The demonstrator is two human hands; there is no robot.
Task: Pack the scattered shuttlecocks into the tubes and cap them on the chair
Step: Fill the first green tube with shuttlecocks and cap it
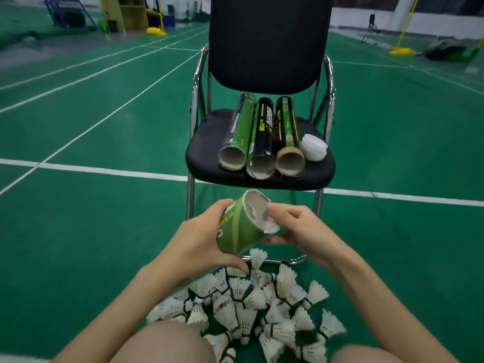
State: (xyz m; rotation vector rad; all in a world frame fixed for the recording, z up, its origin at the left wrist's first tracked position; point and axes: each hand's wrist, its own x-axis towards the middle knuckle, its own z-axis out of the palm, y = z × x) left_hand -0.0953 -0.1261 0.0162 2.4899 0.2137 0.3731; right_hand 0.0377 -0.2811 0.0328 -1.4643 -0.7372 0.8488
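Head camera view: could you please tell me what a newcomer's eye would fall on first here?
Probably the green tube with a torn rim, gripped by the left hand while the right hand pinches its open end. Below the hands, a heap of white shuttlecocks covers the green floor. Ahead, three open tubes lie side by side on the black chair, with stacked white caps at their right.

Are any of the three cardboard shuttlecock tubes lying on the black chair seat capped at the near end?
No: the three cardboard tubes show open near ends, and the white plastic caps sit stacked beside them.
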